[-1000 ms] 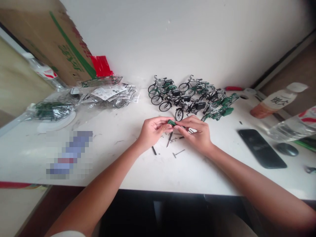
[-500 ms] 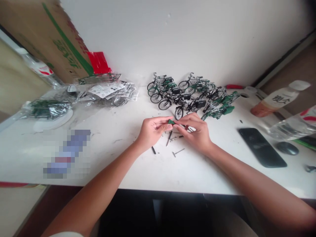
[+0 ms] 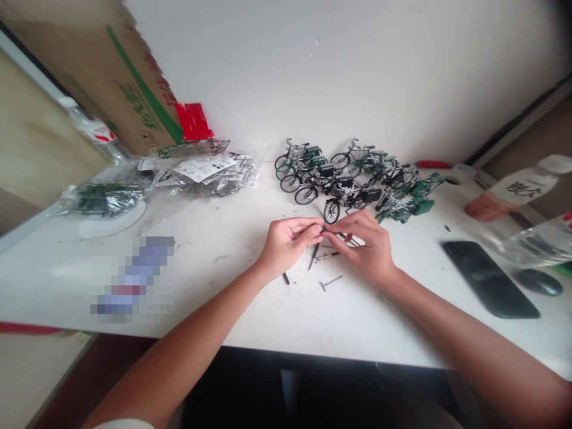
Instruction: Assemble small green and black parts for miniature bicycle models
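Just in front of the model bicycles, my left hand (image 3: 290, 241) and my right hand (image 3: 365, 241) meet fingertip to fingertip. Between them they pinch a small green part (image 3: 323, 229), mostly hidden by the fingers, so its exact kind does not show. Several black and green model bicycles (image 3: 331, 210) stand close together behind my hands. Below the fingers lie thin dark rods (image 3: 313, 257), a T-shaped metal piece (image 3: 329, 283) and a short black piece (image 3: 286, 278).
Plastic bags of frame parts with printed sheets (image 3: 205, 168) lie at the back left, before a cardboard box (image 3: 147, 77). On the right are a black phone (image 3: 489, 279), a computer mouse (image 3: 540, 281), a labelled drink bottle (image 3: 518, 189) and a clear bottle (image 3: 536, 241).
The whole view has shifted, so everything sits a little further right and lower. The green part is now covered more by my fingertips; both hands still pinch it.
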Action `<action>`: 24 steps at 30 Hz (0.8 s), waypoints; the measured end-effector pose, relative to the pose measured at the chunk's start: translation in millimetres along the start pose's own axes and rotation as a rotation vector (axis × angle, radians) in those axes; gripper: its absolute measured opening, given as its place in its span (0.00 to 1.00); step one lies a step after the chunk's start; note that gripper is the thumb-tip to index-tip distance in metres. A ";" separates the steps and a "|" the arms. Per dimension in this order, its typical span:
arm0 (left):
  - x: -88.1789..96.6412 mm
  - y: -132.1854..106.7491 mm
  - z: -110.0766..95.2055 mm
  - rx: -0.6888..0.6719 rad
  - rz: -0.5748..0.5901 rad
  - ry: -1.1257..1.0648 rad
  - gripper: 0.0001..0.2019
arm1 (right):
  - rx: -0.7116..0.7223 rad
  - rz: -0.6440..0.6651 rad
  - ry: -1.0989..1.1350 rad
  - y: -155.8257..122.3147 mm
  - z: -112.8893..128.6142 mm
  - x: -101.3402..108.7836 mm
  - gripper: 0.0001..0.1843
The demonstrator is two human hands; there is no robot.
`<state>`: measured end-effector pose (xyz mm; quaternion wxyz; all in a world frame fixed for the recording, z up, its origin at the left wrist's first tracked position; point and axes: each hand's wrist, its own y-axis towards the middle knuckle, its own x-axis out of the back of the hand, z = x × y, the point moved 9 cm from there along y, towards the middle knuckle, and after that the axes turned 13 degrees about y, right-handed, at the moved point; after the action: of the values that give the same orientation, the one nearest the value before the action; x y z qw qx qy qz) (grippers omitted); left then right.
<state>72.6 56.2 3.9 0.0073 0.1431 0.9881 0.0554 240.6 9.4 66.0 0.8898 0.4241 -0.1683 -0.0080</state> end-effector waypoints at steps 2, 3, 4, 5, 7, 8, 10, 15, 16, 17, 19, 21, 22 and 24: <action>1.7 2.3 -0.1 -0.008 -0.002 -0.013 0.25 | -0.076 -0.015 0.023 -2.5 -7.4 0.1 0.05; 3.3 3.4 -0.6 -0.014 -0.006 -0.016 0.25 | -0.118 -0.021 0.033 -4.0 -12.1 0.0 0.05; 4.8 4.5 -0.9 -0.019 -0.008 -0.018 0.25 | -0.157 -0.021 0.043 -5.4 -16.5 -0.6 0.06; 6.0 5.5 -1.0 -0.022 -0.007 -0.021 0.25 | -0.186 -0.016 0.054 -6.7 -20.0 -1.9 0.07; 7.3 7.0 -1.2 -0.035 0.011 -0.030 0.24 | -0.196 0.008 0.070 -8.1 -21.8 -5.3 0.08; 7.3 7.4 -1.8 -0.048 0.027 -0.029 0.23 | -0.182 0.017 0.072 -8.3 -20.2 -6.5 0.08; 8.3 7.4 -5.8 -0.100 0.044 0.022 0.20 | -0.134 0.014 0.061 -7.9 -13.9 -6.3 0.06; 12.9 -3.6 -40.1 -0.448 -0.068 0.472 0.08 | 0.031 -0.017 -0.013 -5.3 9.0 0.7 0.03; 10.7 -6.9 -46.2 -0.510 -0.076 0.537 0.08 | 0.065 -0.018 -0.025 -4.7 13.1 1.7 0.04; 8.0 -9.5 -50.2 -0.550 -0.071 0.575 0.07 | 0.097 -0.017 -0.034 -4.1 16.6 2.4 0.04; 3.6 -12.2 -53.0 -0.575 -0.051 0.595 0.07 | 0.137 -0.010 -0.037 -3.1 20.9 2.8 0.04; 1.2 -13.4 -52.7 -0.571 -0.041 0.586 0.07 | 0.148 0.001 -0.031 -2.2 22.3 1.9 0.04; 0.7 -13.7 -52.1 -0.565 -0.043 0.582 0.07 | 0.148 0.011 -0.025 -1.9 22.8 0.9 0.05; 0.5 -14.2 -50.1 -0.548 -0.056 0.585 0.08 | 0.149 0.040 -0.007 -1.7 24.5 -2.2 0.05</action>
<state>66.6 37.4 52.1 -0.2351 0.0872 0.9005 0.3553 231.2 -9.7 78.3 0.8552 0.4857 -0.1801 0.0209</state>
